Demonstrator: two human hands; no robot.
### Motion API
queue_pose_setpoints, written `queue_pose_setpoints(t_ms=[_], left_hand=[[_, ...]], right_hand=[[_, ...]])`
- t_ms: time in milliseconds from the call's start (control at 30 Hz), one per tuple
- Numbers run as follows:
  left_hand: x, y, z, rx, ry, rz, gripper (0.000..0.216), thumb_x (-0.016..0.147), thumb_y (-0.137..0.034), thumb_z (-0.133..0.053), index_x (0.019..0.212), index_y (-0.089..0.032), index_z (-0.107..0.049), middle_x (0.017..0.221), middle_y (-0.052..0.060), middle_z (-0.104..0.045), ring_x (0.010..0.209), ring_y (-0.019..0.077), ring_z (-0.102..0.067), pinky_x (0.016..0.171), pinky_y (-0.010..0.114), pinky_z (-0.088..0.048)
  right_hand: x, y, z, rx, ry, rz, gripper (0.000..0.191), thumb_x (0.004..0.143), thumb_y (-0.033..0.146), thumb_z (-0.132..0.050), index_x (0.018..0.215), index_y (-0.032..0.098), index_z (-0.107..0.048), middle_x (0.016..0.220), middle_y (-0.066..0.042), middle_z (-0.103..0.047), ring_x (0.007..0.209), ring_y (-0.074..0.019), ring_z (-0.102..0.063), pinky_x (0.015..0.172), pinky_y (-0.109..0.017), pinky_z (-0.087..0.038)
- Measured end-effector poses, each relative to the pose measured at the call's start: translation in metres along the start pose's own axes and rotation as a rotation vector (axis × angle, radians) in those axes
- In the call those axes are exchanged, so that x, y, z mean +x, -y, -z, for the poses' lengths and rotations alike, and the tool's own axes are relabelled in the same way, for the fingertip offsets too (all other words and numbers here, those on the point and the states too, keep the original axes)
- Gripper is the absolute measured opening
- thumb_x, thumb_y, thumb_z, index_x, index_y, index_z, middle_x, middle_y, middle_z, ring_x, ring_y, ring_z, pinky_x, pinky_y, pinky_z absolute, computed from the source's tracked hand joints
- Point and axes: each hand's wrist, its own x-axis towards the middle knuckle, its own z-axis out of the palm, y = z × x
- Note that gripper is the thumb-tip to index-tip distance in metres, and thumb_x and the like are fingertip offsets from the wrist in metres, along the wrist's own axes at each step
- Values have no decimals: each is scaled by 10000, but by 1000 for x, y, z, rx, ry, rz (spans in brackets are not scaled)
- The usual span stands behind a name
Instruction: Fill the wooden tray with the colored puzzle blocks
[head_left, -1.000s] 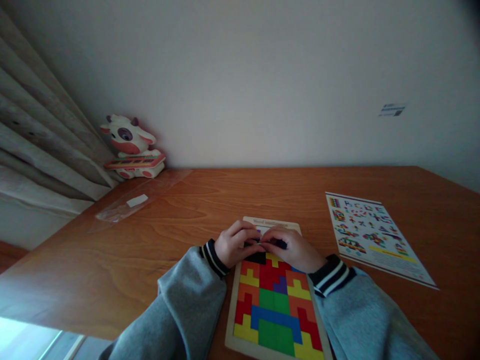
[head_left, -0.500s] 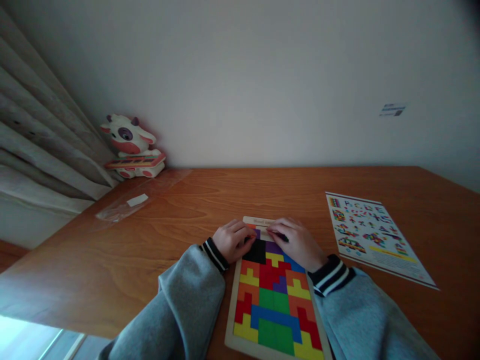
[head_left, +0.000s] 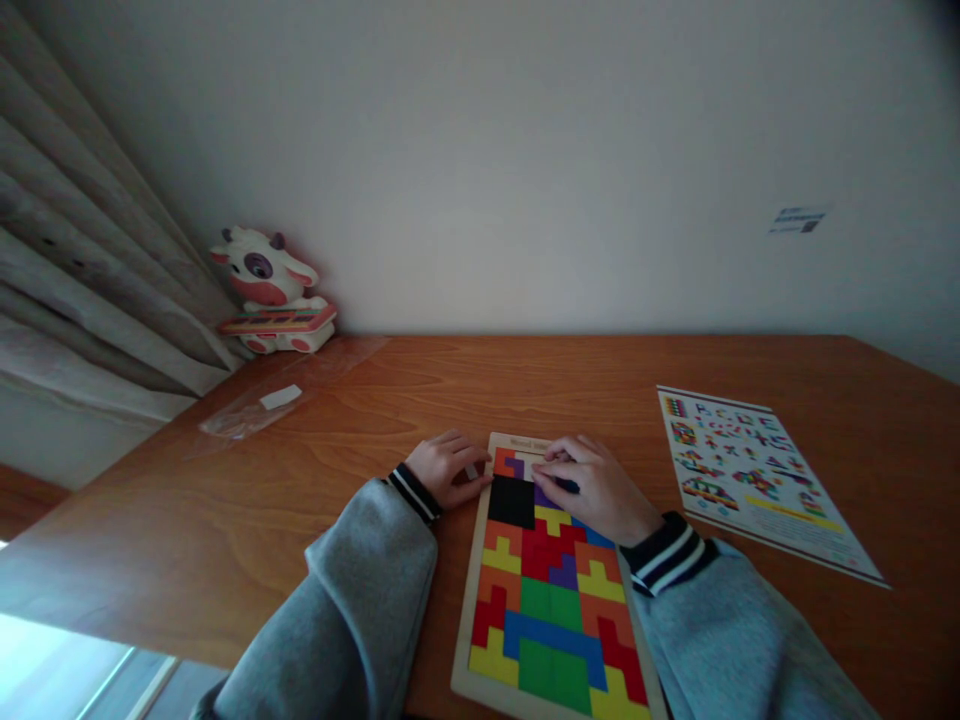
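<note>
Head view: one left hand (head_left: 448, 470), grip apart, one right hand (head_left: 606, 492), grip impossible to tell, at one puzzle board (head_left: 512, 503).

A plain grey wall (head_left: 525, 180) rises behind the far edge of the reddish-brown, wood-grained surface (head_left: 450, 380), with 1 small printed label (head_left: 798, 220) stuck on it above the far right corner. Along the left edge hangs a pale curtain (head_left: 97, 260) in deep slanting folds, its lower end near the far left corner. Cool light whitens the area past the near left corner and lays a sheen on the surface's left side, while the right side is darker.
</note>
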Motion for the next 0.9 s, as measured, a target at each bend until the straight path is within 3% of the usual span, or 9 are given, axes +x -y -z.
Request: queue_pose_setpoints(t_ms=[100,267,400,500,600,700,900], left_hand=[[-5,5,6,-42,46,25,224,872,-348,-593,1009,-177,-642,888,73,-691,799,188,-633,751,318,-531],[-9,6,10,-86,80,35,208,870,-298,-590,1031,-179,-646,908,74,-700,843,193,-652,773,317,-540],[-11,11,5,-87,30,18,150,891,-249,-571,990,-187,-666,850,54,-714,778,170,-669,731,289,-549],[-12,15,-2,-35,-61,55,153,908,-245,-552,973,-182,-675,808,42,-720,695,146,-676,668,250,-555],[-12,16,-7,28,-133,106,199,941,-233,-498,1037,-177,-663,824,44,-727,645,122,-678,610,209,-556],[-9,11,-8,28,-153,48,201,958,-219,-484,1068,-178,-647,855,51,-729,724,138,-697,682,236,-582],[2,-12,-9,-109,-283,-3,178,942,-195,-547,1092,-192,-642,950,53,-701,836,129,-683,754,226,-580]], right_hand=[[0,0,1,100,-74,-83,249,949,349,-498,912,237,-717,928,-68,-664,878,-219,-606,830,-403,-483],[1,-10,3,317,-355,-332,328,954,456,-464,956,201,-669,950,-98,-691,869,-222,-634,793,-371,-502],[3,-15,9,524,-542,-563,413,913,559,-476,933,191,-665,942,-107,-708,870,-232,-641,776,-370,-511],[5,-15,12,634,-582,-652,436,879,591,-507,920,188,-667,900,-99,-698,804,-213,-627,720,-344,-515],[5,-14,11,660,-575,-640,424,873,587,-521,909,191,-668,888,-87,-692,780,-202,-618,711,-337,-516],[5,-12,6,648,-521,-585,406,877,569,-530,916,189,-665,884,-87,-700,802,-210,-633,723,-346,-523],[3,6,2,584,-144,-291,270,892,426,-581,1038,217,-672,929,-62,-709,771,-173,-635,694,-313,-528]])
